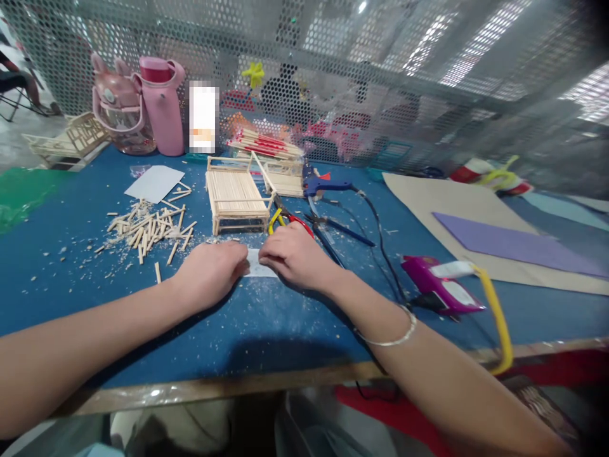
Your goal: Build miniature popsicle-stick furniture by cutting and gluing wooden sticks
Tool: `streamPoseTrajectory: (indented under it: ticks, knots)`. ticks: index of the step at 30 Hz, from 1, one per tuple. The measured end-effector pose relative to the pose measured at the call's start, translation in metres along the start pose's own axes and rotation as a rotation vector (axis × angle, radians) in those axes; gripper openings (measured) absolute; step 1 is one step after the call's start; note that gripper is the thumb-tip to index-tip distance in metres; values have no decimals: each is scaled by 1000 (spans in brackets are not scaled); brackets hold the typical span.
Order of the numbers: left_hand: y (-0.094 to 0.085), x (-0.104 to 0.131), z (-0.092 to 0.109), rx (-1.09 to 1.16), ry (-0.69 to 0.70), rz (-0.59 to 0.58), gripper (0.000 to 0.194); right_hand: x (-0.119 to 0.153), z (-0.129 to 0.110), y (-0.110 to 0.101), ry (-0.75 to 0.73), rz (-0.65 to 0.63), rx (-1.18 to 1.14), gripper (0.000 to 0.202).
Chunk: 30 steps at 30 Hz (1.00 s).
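Observation:
A small white strip (259,263), like paper or thin cloth, lies low over the blue table between my hands. My left hand (212,270) is closed with its fingertips at the strip's left end. At the other end, my right hand (299,257) pinches it. Just beyond them stands a miniature bed-like frame (238,193) of thin wooden sticks. Red-and-yellow-handled cutters (277,220) lie right behind my right hand, partly hidden by it. Left of the frame is a heap of short cut sticks (150,228) with wood crumbs.
A white sheet (155,183) lies behind the heap. Pink bottles (164,114) stand at the back. To the right are a blue glue gun (328,185), pliers (347,231), trailing cable, a purple power strip (440,285) and a purple sheet (518,244). Perforated metal (333,76) borders the back.

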<state>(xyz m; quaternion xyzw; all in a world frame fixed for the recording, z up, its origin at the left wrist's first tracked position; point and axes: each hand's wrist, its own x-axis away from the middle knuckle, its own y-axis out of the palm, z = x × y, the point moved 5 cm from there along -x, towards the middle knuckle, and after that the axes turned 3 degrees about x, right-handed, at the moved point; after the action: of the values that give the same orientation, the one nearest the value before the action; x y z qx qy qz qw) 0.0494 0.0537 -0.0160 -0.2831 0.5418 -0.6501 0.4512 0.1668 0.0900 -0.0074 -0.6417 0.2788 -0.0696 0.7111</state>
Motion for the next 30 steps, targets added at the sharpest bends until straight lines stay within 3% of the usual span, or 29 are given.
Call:
streamPoseTrajectory:
  ticks: [13, 18, 30]
  knots:
    - [-1, -1, -1, -74, -49, -20, 14, 0, 5, 0, 14, 31, 21, 22]
    - [-4, 0, 0, -41, -39, -14, 14, 3, 5, 1, 19, -49, -52, 19]
    - [-4, -1, 0, -28, -41, -25, 14, 2, 4, -2, 27, -30, -56, 19]
